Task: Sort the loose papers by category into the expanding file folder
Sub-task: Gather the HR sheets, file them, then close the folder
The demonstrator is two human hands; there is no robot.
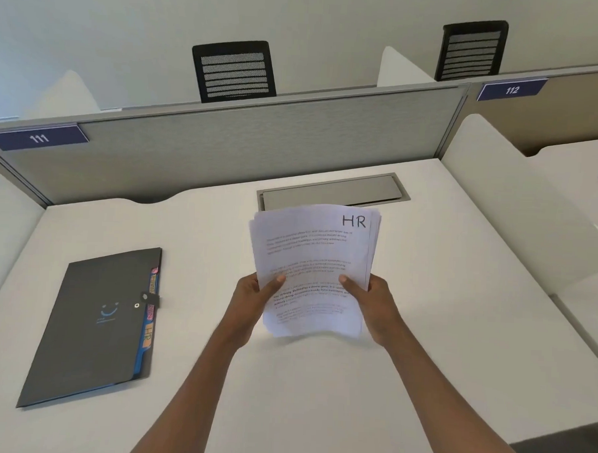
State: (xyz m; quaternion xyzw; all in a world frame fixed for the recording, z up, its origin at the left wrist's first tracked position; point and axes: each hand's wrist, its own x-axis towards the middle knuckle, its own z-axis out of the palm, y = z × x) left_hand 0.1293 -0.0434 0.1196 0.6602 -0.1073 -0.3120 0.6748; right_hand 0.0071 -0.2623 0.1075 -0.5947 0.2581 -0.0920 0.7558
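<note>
A stack of loose white papers point(313, 254) is held up above the middle of the desk, its top sheet marked "HR" in the upper right corner. My left hand point(253, 299) grips the stack's lower left edge, thumb on the front. My right hand point(373, 301) grips the lower right edge the same way. The dark grey expanding file folder point(94, 327) lies flat and closed on the desk to the left, snapped by a strap, with coloured tabs showing along its right edge, one reading "HR".
The white desk point(422, 351) has a grey cable hatch point(333, 192) behind the papers. A grey partition point(226, 144) labelled 111 closes the back, white side dividers stand left and right. Two black mesh chairs stand beyond the partition.
</note>
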